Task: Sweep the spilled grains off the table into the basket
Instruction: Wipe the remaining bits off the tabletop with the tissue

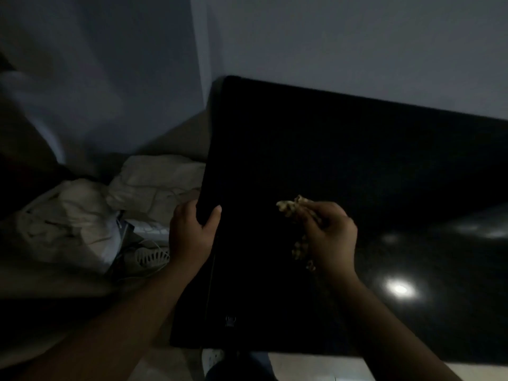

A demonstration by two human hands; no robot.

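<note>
Right grip (327,235) pinching crumpled cloth (288,208), glossy table (357,160)

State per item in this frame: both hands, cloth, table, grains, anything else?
Left hand: grips the left edge of the black glossy table, thumb on top.
Right hand: holds a crumpled pale patterned cloth over the table.
Table: lamp glare on its top.
Spilled grains: too dark to tell.
Pale crumpled bags: heaped left of the table.
</note>
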